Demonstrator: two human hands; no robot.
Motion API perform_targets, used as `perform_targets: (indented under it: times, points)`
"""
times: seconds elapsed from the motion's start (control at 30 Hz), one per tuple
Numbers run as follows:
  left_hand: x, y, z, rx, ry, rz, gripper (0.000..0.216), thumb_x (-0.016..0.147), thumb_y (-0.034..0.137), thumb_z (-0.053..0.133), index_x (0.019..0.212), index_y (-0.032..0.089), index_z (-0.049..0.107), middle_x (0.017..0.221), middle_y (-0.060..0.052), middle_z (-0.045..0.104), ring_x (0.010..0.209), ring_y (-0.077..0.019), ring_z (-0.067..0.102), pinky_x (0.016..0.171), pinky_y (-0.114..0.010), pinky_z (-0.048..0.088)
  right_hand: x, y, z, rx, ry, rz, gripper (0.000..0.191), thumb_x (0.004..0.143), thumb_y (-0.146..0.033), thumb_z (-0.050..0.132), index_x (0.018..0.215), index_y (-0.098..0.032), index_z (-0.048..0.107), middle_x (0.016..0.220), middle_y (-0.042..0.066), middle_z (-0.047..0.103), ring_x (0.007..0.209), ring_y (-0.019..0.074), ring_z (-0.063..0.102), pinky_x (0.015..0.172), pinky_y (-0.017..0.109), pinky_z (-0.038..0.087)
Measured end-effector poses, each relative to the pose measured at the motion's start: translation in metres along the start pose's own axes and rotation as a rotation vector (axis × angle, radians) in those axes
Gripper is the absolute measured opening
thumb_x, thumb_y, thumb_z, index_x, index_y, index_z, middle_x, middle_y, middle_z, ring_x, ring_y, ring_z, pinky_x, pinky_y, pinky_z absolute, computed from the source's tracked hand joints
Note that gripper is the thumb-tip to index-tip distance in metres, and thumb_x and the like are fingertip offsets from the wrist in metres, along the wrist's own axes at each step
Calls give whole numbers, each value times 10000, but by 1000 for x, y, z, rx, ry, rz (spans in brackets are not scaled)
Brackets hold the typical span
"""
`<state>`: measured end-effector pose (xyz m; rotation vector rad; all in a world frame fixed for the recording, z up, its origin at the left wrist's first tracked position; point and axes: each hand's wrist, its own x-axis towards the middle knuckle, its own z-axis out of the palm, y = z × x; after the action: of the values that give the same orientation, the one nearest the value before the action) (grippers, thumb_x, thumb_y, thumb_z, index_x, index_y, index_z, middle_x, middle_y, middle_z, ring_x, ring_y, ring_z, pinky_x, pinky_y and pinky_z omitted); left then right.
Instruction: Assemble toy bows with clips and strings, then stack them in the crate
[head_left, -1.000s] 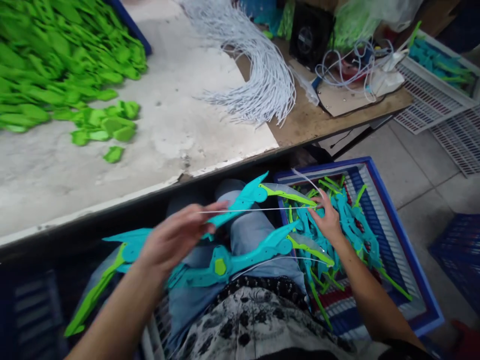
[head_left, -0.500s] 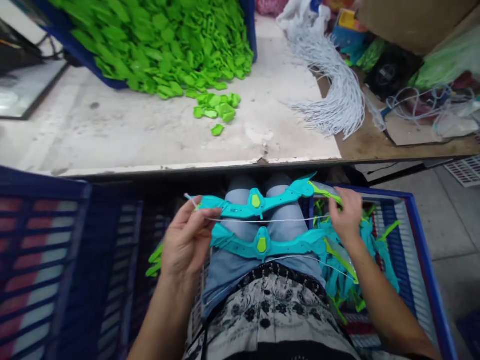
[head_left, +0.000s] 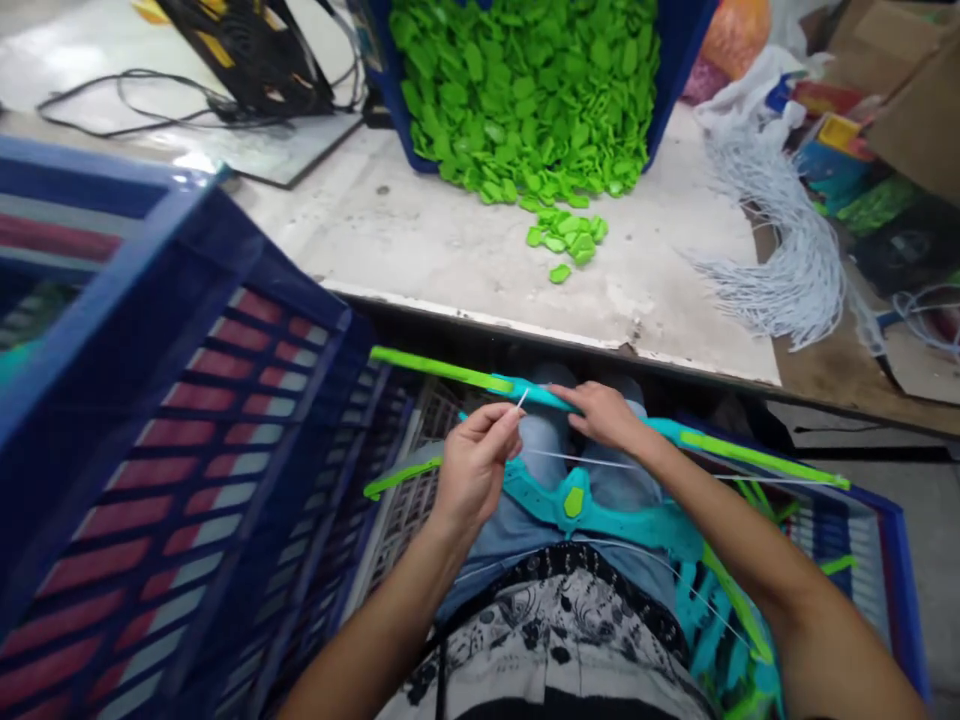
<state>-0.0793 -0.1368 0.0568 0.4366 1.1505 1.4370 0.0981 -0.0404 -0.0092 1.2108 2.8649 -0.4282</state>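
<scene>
Head view: your right grip (head_left: 604,415) clamps one turquoise, green-armed upper bow (head_left: 544,397); your left grip (head_left: 474,460) pinches one white string (head_left: 577,459); one similar lower bow (head_left: 616,519) lies nearer.

The person wears a pale top (head_left: 525,648) printed with black flowers and curling scrolls; a dark, light-patterned band (head_left: 577,568) edges its hem; below it are faded blue jeans (head_left: 491,545); the left hand (head_left: 474,468), right hand (head_left: 611,416) and forearms (head_left: 750,545) are bare.
</scene>
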Motion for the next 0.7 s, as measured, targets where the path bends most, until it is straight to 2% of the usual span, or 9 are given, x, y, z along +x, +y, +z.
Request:
perform_targets:
  times: [0.13,0.2,0.27,0.33,0.43,0.57,0.7]
  points:
    - [18,12,-30,60,300,172,263,576,348,799,700,144,690,452,74,408,425,-38,313,419,-194,230,-9,25,-6,238,-38,60,506,776,-238,626,1277,-309,619,804,-6,733,656,145,614,612,227,439]
    - [33,21,-46,129,465,283,253,578,341,775,716,140,706,456,72,440,418,-37,306,415,-195,212,-13,31,-6,322,-47,73,497,765,-237,617,1257,-304,637,813,-16,744,632,137,621,600,220,444]
    - [49,30,-61,235,570,365,252,594,347,752,735,139,723,481,60,488,432,-47,339,423,-198,233,-14,32,-6,366,-49,75,484,754,-237,613,1233,-297,656,852,-16,756,652,141,641,620,222,467]
    - [62,37,-73,339,600,403,250,613,353,736,744,140,737,517,41,543,471,-67,408,452,-203,290,-14,32,-6,383,-43,74,468,747,-242,615,1210,-287,672,905,-5,763,683,153,660,653,232,492]
    - [75,41,-83,442,572,447,239,654,356,713,756,143,751,592,9,627,552,-100,502,525,-215,372,-13,30,-7,396,-39,72,458,749,-251,615,1202,-277,678,945,4,765,693,164,675,657,244,510]
    - [82,40,-84,517,514,513,229,702,360,687,760,150,759,678,-15,686,643,-134,571,602,-227,424,-12,29,-9,402,-45,80,457,753,-262,605,1204,-261,677,949,7,766,693,172,684,655,260,526]
    - [85,40,-86,554,501,516,233,716,366,677,765,153,756,696,-16,692,658,-144,579,620,-235,431,-13,28,-10,420,-42,71,453,757,-256,603,1204,-258,676,990,19,761,752,192,703,694,280,540]
